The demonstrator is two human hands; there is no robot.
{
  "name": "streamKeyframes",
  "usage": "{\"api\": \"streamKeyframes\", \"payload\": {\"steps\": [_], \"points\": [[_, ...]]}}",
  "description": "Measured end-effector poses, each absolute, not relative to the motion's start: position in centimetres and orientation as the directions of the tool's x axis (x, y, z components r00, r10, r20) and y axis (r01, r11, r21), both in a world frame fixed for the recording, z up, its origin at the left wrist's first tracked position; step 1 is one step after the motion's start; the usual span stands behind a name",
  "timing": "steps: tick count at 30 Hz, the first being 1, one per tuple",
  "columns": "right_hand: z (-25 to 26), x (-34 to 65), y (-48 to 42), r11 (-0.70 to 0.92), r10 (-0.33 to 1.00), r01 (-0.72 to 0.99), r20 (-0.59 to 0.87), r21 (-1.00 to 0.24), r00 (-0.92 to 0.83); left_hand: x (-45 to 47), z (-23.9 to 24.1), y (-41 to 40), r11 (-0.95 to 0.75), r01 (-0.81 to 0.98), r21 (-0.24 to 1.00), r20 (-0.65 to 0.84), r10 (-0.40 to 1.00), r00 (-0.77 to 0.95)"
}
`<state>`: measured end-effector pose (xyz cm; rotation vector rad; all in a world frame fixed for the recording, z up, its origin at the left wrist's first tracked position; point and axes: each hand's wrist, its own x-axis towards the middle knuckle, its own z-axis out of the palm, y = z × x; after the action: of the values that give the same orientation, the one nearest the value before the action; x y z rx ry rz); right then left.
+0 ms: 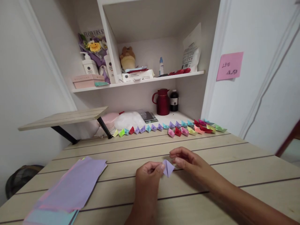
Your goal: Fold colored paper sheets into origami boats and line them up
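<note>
Between thumb and fingers, my left hand (148, 172) pinches a small folded purple paper (168, 168) by its left corner. The paper is diamond-shaped, with a dark slit down its middle, and is held just above the wooden table (117, 190). My right hand (186, 159) is close to the paper's right side, its fingers curved and thumb apart, holding nothing that I can see. Farther back, a row of small folded paper boats (153, 127) in several colours crosses the table. On the left lies a stack of coloured paper sheets (77, 184), a purple one on top.
A small raised wooden stand (65, 118) with black legs is at the back left. Behind the boats are a white plastic bag (129, 120), a red jug (162, 102) and a dark bottle (174, 100). A pink sticky note (230, 66) hangs on the right wall.
</note>
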<state>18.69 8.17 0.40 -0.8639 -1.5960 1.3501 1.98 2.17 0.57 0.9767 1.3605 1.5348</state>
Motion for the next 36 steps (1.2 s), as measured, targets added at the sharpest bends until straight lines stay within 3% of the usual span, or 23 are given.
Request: {"api": "streamKeyframes", "payload": {"steps": [7,12,16,22,29,36], "points": [[-0.5,18.3,7.6,0.216,0.847,0.111,0.129,-0.97,-0.516,2.1,0.3,2.2,0.013,-0.144,0.99,-0.053,0.959,-0.277],[0.3,18.4,7.1,0.106,0.811,-0.065,0.124,-0.992,-0.571,2.3,-1.0,2.6,0.14,-0.466,0.874,-0.19,0.98,-0.061],[0.4,18.3,7.1,0.02,0.791,-0.158,0.112,-0.987,-0.602,2.3,-1.8,2.9,0.152,-0.53,0.834,-0.154,0.987,0.042],[-0.7,18.0,8.0,0.064,0.829,-0.062,0.088,-0.996,-0.552,2.2,-2.5,3.5,-0.009,-0.342,0.94,-0.042,0.989,-0.14],[-0.2,18.2,7.6,0.33,0.858,0.278,0.164,-0.902,-0.486,2.6,-2.3,3.3,-0.113,-0.087,0.99,0.083,0.953,-0.291],[-0.3,18.1,7.2,0.397,0.852,0.235,0.261,-0.887,-0.455,2.7,-1.8,3.0,-0.08,0.064,0.995,0.096,0.945,-0.311]]}}
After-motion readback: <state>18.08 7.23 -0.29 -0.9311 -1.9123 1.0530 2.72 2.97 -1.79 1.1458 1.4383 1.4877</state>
